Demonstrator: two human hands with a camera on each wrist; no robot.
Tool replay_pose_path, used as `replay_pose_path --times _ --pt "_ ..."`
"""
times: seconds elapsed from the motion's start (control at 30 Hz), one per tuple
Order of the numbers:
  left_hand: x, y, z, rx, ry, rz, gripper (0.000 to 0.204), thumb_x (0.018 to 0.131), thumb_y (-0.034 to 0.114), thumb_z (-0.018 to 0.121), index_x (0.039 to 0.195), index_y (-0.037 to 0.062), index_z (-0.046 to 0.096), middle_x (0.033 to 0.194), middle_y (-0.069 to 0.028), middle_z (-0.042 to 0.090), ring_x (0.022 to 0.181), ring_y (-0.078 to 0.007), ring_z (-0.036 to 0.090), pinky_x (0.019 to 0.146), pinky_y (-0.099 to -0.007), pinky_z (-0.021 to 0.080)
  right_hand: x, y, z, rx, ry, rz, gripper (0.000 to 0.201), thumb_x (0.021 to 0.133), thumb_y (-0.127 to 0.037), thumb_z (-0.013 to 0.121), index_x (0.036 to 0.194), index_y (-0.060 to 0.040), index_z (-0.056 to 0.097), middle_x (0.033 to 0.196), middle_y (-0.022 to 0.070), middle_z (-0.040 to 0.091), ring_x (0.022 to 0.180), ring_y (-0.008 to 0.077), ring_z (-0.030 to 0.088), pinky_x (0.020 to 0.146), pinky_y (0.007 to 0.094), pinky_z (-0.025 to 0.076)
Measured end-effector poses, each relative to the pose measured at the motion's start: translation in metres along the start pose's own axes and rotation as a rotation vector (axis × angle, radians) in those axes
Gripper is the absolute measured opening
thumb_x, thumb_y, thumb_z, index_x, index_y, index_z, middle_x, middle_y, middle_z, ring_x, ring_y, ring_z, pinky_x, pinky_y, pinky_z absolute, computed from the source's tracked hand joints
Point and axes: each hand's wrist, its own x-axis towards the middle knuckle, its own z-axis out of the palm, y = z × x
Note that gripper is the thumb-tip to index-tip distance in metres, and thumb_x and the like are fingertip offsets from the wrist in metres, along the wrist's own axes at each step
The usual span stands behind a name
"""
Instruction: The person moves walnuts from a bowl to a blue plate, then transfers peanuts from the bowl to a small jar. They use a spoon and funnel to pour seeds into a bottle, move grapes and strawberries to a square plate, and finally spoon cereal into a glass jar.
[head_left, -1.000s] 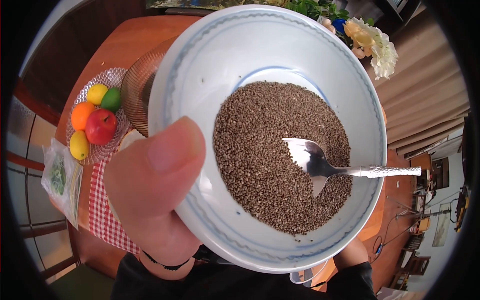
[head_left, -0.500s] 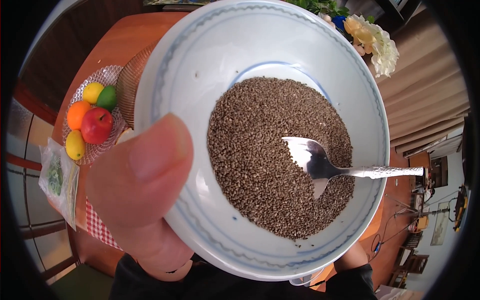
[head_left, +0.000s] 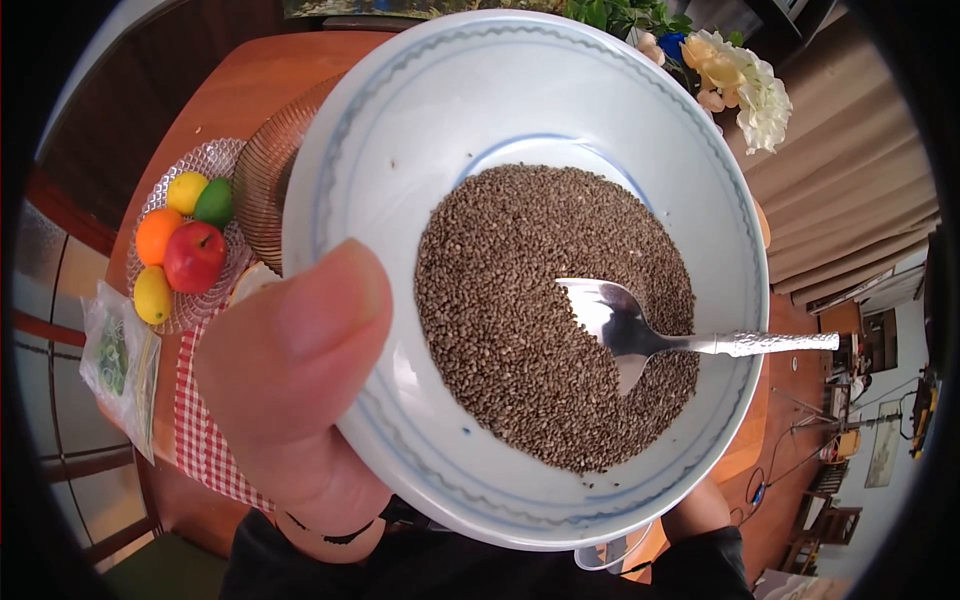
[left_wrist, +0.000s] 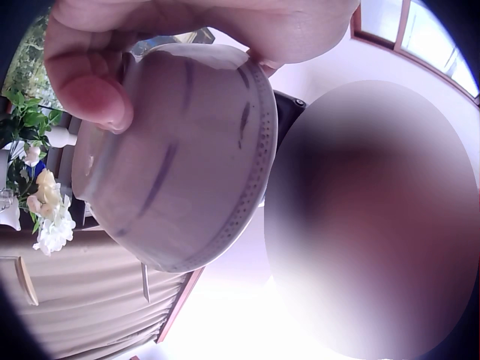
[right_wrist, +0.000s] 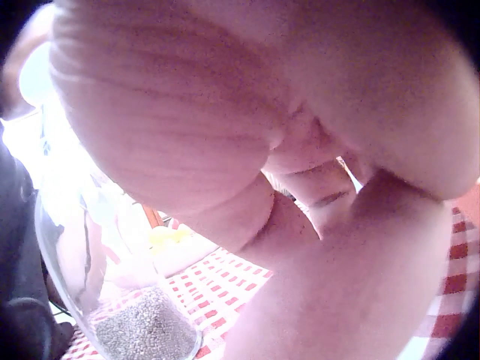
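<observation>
In the head view a white bowl (head_left: pixel 500 95) with blue lines fills the middle, tilted toward the camera. Small grey-brown seeds (head_left: pixel 530 330) cover its bottom. A metal spoon (head_left: pixel 625 325) lies partly sunk in them, its textured handle reaching over the right rim. My left hand (head_left: pixel 290 370) grips the bowl by its left side, thumb at the rim; the left wrist view shows fingertips (left_wrist: pixel 97 101) against its underside. The bowl hides most of my right hand (right_wrist: pixel 247 142) in the head view. In the right wrist view its fingers are loosely curled, near a clear glass container (right_wrist: pixel 191 341) holding similar seeds (right_wrist: pixel 142 326).
At the left of the wooden table (head_left: pixel 245 80), a glass plate (head_left: pixel 215 155) bears fruit, beside a ribbed amber glass dish (head_left: pixel 270 190). A zip bag (head_left: pixel 115 365) lies near a red-checked cloth (head_left: pixel 205 450). Flowers (head_left: pixel 745 90) stand at the far right.
My left hand brought the bowl slightly closer to the head camera and left, then eased it partway back. The spoon stays in the seeds.
</observation>
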Motion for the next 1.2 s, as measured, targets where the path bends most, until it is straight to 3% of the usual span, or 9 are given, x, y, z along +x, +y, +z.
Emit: replay_pose_path --times 0.43,1.2 --pt "-0.005 -0.001 -0.002 0.003 -0.003 -0.020 0.024 0.083 0.017 0.054 0.099 0.0000 0.060 0.104 -0.0111 0.063 0.096 -0.0184 0.059 0.091 -0.0346 0.045 -0.020 0.009 0.027 -0.018 -0.047 -0.010 0.009 0.076 -0.003 0.062 0.083 0.0029 0.062 0.082 0.0205 0.064 0.078 0.0361 0.061 0.075 0.0422 0.050" --pt "-0.004 -0.003 -0.002 -0.013 -0.035 -0.052 0.027 0.083 0.019 0.054 0.101 -0.0001 0.059 0.106 -0.0114 0.062 0.096 -0.0189 0.059 0.091 -0.0345 0.045 -0.019 0.015 0.028 -0.004 -0.036 0.002 0.006 0.077 -0.004 0.063 0.078 0.0012 0.062 0.077 0.0181 0.064 0.073 0.0323 0.062 0.071 0.0402 0.052"
